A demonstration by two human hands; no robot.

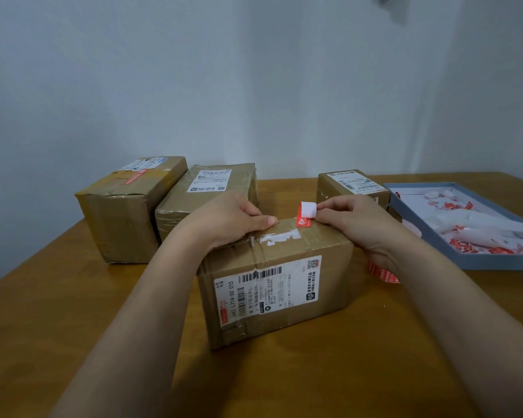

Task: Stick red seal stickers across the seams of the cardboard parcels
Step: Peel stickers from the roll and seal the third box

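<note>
Four cardboard parcels are seen on the wooden counter [73,297], and the nearest parcel [275,285] is placed in the middle with its shipping label turned toward the viewer. Its top far edge is held by the left hand [233,218], whose fingers are curled over the back of the box while the thumb is laid flat along the taped seam. A red seal sticker [305,215] is pinched at its white upper end between thumb and fingertips of the right hand [360,224]; the sticker's red lower end is set against the top far edge of the nearest parcel, beside the left thumb, and the rest is raised off the cardboard. More red stickers [384,273] are partly visible beneath the right wrist, just beside the box. Two larger parcels are set at the back left: the leftmost parcel [124,212], on whose top a red strip is already seen, and the second parcel [206,191] just beside it. A small parcel [349,187] is placed at the back right, next to a shallow blue tray [495,262] in which white backing paper and red scraps are heaped.
</note>
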